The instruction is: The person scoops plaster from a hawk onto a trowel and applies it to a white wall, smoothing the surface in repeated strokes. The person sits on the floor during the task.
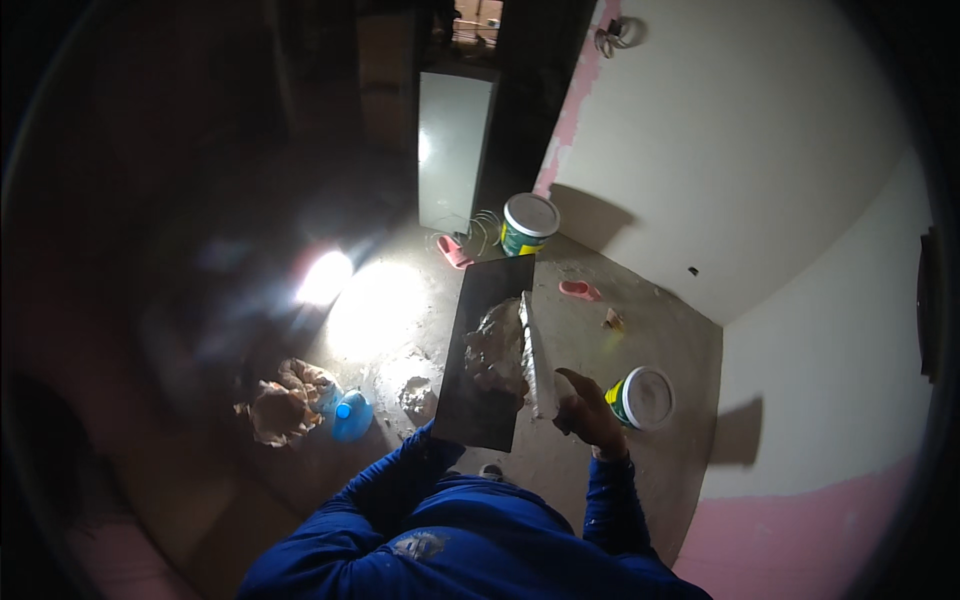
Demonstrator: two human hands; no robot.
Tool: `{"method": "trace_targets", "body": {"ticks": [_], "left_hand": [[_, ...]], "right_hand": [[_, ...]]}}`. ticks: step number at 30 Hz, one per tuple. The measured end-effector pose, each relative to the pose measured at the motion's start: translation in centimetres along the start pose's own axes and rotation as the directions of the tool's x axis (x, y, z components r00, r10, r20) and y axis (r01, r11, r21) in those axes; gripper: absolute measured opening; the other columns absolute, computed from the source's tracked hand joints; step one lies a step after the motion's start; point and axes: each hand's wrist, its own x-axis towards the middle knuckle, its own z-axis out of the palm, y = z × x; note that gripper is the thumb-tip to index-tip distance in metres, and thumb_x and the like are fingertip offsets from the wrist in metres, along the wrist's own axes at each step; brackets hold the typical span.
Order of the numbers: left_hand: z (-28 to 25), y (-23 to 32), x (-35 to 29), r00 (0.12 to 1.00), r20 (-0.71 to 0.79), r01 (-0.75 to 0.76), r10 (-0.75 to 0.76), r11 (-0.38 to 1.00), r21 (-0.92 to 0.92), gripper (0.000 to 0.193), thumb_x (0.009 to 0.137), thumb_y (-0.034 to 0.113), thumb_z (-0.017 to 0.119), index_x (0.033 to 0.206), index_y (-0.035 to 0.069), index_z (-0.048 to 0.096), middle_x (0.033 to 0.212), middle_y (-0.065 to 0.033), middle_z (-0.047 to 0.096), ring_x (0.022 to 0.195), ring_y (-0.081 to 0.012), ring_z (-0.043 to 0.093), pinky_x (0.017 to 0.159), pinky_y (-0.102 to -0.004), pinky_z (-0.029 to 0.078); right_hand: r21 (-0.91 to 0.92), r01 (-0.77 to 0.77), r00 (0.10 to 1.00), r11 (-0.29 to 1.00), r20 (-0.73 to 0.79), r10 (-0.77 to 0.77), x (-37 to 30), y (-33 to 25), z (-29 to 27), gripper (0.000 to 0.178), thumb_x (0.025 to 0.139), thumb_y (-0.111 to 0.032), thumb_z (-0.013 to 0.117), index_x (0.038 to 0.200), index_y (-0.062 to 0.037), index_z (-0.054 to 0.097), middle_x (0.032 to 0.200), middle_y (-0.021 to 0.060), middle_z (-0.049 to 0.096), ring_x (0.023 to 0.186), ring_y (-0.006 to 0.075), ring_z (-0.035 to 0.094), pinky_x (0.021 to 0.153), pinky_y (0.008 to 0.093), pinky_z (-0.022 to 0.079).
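Observation:
A dark, long rectangular plasterer's hawk (500,420) is held up in front of my body, tilted. My left sleeve (405,465) runs to its lower left edge, and the board hides my left hand, which holds it from beneath. A lump of pale wet plaster (494,350) lies along the middle of the board. My right hand (594,415) is closed round the handle of a plastering trowel (535,360). The trowel's long blade, smeared with white, stands on edge against the right side of the plaster.
Two lidded green-and-yellow buckets stand on the floor, one ahead (530,222), one right (645,398). Pink slippers (578,290), a blue jug (352,415), a torn paper bag (282,410) and spilled plaster (415,395) lie about. A bright lamp (326,278) glares at left. Partly coated walls (740,130) rise right.

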Motion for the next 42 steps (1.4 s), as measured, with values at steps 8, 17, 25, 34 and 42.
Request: {"method": "trace_targets", "body": {"ticks": [8, 17, 25, 34, 42], "left_hand": [[-3.4, 0.4, 1.5, 0.967, 0.134, 0.240, -0.216, 0.949, -0.204, 0.036, 0.095, 0.037, 0.058, 0.110, 0.004, 0.056, 0.092, -0.0068, 0.055, 0.081, -0.0160, 0.055, 0.066, -0.0293, 0.047], [-5.8, -0.7, 3.0, 0.872, 0.286, 0.480, -0.398, 0.814, -0.328, 0.035, 0.090, 0.040, 0.063, 0.103, 0.008, 0.054, 0.086, -0.0042, 0.049, 0.075, -0.0145, 0.050, 0.061, -0.0273, 0.043], [0.2, -2.3, 4.2, 0.838, 0.340, 0.512, -0.427, 0.831, -0.217, 0.036, 0.087, 0.041, 0.066, 0.096, 0.011, 0.050, 0.080, -0.0010, 0.043, 0.069, -0.0127, 0.043, 0.057, -0.0257, 0.038], [10.0, -16.2, 8.4, 0.763, 0.285, 0.646, -0.581, 0.709, -0.283, 0.033, 0.095, 0.040, 0.060, 0.101, 0.007, 0.053, 0.082, -0.0017, 0.047, 0.069, -0.0146, 0.048, 0.058, -0.0292, 0.045], [21.5, -34.2, 9.6, 0.788, 0.175, 0.535, -0.590, 0.797, 0.280, 0.037, 0.096, 0.041, 0.062, 0.108, 0.006, 0.058, 0.096, -0.0084, 0.061, 0.083, -0.0185, 0.060, 0.058, -0.0296, 0.049]], "right_hand": [[-0.460, 0.069, 0.970, 0.885, -0.177, -0.167, 0.8, 4.1, 3.3, 0.047, 0.094, -0.032, 0.067, 0.118, 0.0078, 0.057, 0.064, 0.0170, 0.059, 0.053, 0.0302, 0.057, 0.049, 0.0384, 0.044], [-0.617, -0.059, 0.888, 0.785, -0.391, -0.241, -1.6, 5.1, 4.6, 0.016, 0.101, -0.017, 0.054, 0.102, -0.0014, 0.058, 0.085, 0.0164, 0.060, 0.056, 0.0283, 0.056, 0.051, 0.0342, 0.044], [0.068, -0.390, 0.576, 0.918, -0.760, 0.301, -7.6, 7.5, -0.9, 0.042, 0.102, -0.044, 0.053, 0.092, -0.0042, 0.059, 0.056, 0.0085, 0.052, 0.043, 0.0165, 0.050, 0.043, 0.0334, 0.040], [0.415, 0.206, 0.670, 0.886, -0.720, 0.181, -20.6, 4.5, -10.2, 0.044, 0.107, -0.045, 0.039, 0.106, -0.0056, 0.058, 0.066, 0.0007, 0.054, 0.046, 0.0089, 0.047, 0.042, 0.0240, 0.037], [-0.621, -0.224, 0.459, 0.751, -0.747, -0.481, -32.6, 4.5, -19.9, 0.046, 0.106, -0.042, 0.042, 0.103, -0.0001, 0.059, 0.073, 0.0190, 0.060, 0.068, 0.0388, 0.061, 0.062, 0.0432, 0.047]]}}
